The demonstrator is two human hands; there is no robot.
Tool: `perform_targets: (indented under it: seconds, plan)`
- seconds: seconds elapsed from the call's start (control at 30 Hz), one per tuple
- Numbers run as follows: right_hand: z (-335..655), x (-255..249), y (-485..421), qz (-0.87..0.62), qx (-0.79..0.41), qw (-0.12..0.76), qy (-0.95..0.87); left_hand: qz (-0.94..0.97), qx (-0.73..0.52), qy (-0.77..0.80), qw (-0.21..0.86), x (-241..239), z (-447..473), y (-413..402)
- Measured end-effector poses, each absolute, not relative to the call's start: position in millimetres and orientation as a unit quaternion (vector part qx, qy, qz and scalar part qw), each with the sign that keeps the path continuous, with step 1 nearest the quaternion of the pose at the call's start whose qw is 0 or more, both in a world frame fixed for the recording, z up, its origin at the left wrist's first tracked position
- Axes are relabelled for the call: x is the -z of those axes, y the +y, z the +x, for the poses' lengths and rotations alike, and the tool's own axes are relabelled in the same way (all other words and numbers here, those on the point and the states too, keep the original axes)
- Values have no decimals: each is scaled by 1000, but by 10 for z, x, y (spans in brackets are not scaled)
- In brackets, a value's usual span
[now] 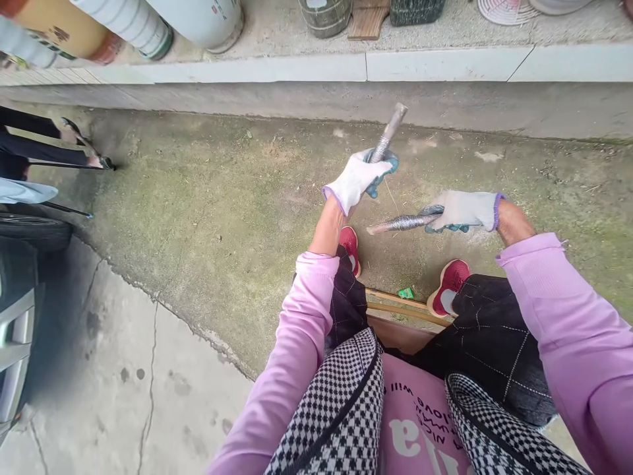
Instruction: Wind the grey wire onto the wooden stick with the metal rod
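My left hand point(359, 177), in a white work glove with a blue-green palm, is closed round a short wire-wrapped stick point(388, 132). That stick points up and away to the right, its bare end uppermost. Lower and to the right, my right hand point(462, 211), gloved the same way, grips a second wire-wrapped stick point(403, 223) that points left. Silvery windings cover part of both sticks. The two sticks are apart, and a faint thin line shows between them. Both hands are held above the ground, in front of my knees.
A tiled ledge point(297, 68) runs across the far side, bearing large jars point(202, 23) and a dark bucket point(326, 16). At left are another person's legs point(39, 142) and a car wheel point(17, 343). A green wrapper point(406, 293) lies between my red shoes point(450, 284).
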State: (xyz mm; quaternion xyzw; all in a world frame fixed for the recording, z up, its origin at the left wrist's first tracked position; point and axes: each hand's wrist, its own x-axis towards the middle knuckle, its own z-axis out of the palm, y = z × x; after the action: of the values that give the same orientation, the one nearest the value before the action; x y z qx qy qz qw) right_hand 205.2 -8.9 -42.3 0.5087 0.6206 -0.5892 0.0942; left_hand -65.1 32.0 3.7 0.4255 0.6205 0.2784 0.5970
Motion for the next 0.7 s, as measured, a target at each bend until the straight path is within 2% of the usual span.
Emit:
perform_targets:
  seconds: [0.27,0.43,0.57,0.7]
  plan:
    - [2098,112,-99,473,671,29,571,386,-299,637,597,124,-660,387]
    - [2147,38,-139,479,711,-149,492,359,-316,621,621,329,-552,440]
    - [2053,-23,-129,508,682,-298,434,341,-353,617,615,277,-490,435]
    - [1984,50,-9,569,630,-368,378,442,-324,627,554,203,-389,297]
